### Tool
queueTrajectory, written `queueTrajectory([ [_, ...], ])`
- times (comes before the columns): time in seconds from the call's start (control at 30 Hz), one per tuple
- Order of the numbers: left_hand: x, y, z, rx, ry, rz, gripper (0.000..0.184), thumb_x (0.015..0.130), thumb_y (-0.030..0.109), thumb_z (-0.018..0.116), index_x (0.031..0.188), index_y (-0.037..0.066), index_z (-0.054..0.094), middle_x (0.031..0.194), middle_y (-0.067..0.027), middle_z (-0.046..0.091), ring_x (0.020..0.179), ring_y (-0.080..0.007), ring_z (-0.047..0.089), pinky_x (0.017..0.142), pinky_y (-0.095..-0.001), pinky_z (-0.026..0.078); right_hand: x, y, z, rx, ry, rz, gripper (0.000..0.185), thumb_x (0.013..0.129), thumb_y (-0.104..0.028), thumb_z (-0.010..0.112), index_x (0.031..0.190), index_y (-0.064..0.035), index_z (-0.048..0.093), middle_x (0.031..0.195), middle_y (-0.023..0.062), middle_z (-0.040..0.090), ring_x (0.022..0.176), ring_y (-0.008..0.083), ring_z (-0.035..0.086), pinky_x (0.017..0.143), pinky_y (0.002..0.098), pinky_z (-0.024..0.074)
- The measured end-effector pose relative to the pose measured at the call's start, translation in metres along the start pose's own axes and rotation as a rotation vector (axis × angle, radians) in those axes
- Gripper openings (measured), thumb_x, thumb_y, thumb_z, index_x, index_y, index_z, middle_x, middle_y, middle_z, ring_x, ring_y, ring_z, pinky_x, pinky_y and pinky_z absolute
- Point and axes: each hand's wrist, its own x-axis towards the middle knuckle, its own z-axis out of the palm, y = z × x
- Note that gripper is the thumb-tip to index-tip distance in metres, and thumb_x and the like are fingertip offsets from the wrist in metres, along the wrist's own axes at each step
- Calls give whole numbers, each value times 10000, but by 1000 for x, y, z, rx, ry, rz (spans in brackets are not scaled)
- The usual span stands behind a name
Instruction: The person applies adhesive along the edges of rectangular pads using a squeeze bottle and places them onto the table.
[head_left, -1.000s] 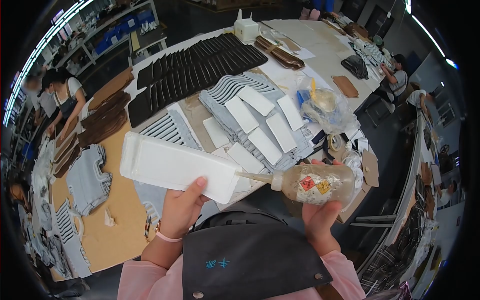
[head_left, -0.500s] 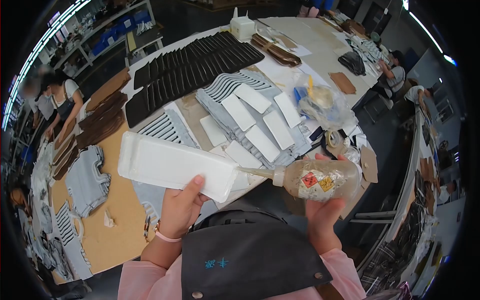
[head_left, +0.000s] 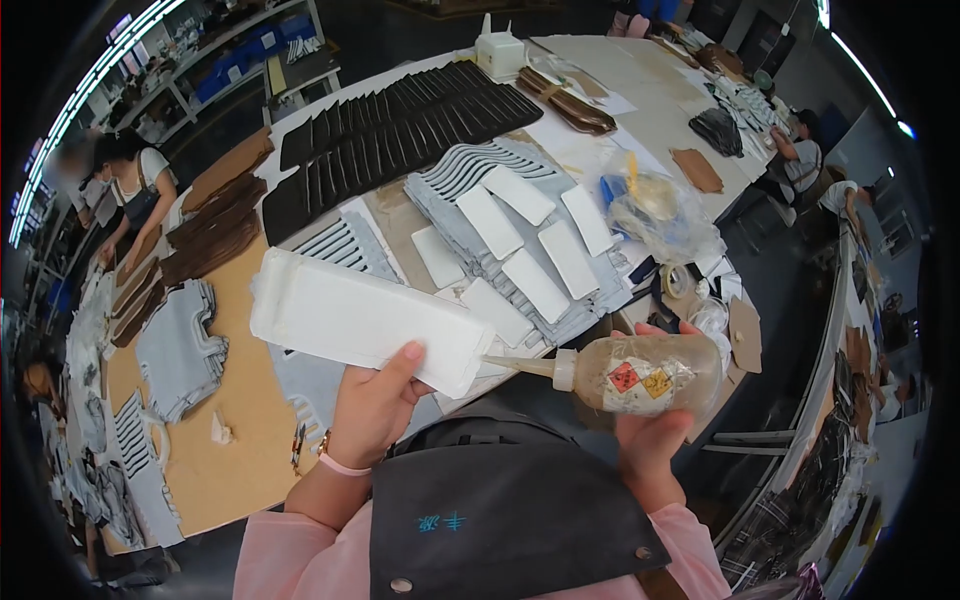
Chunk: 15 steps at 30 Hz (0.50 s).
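My left hand is closed on the near edge of a long white rectangular panel, thumb on top and fingers underneath. In my right hand lies a squeeze bottle of cloudy plastic with red and yellow hazard labels, tipped on its side. Its thin nozzle points left at the right end of the panel; whether the tip touches cannot be made out. Beyond the panel, several smaller white pieces lie on a stack of grey slotted pieces.
Rows of black pieces cover the table's far side. Brown pieces and a grey stack lie at left. Plastic bags and a tape roll are at right. People work at the left and far right.
The view has shifted slightly, so most things sit a little right and lower. The nozzle tip, earlier over the panel's right end, is now at its edge. Both hands keep their hold.
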Motion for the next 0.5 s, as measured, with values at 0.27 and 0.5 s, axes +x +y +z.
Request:
queueTrajectory([
  [0.27,3,0,-4,-31,-47,-1,335,883,70,471,1194,-31,396,1128,-131,510,1008,-223,550,815,-342,510,-7,11,-7,15,-151,156,894,694,-613,578,1287,-37,237,1167,197,461,1078,326,489,929,456,395],
  [0.5,4,1,-6,3,-51,-2,325,885,73,468,1184,-39,409,1117,-133,521,993,-219,557,808,-340,510,-3,12,0,50,-27,88,876,697,-596,592,1284,-41,254,1154,198,481,1075,325,492,933,435,396],
])
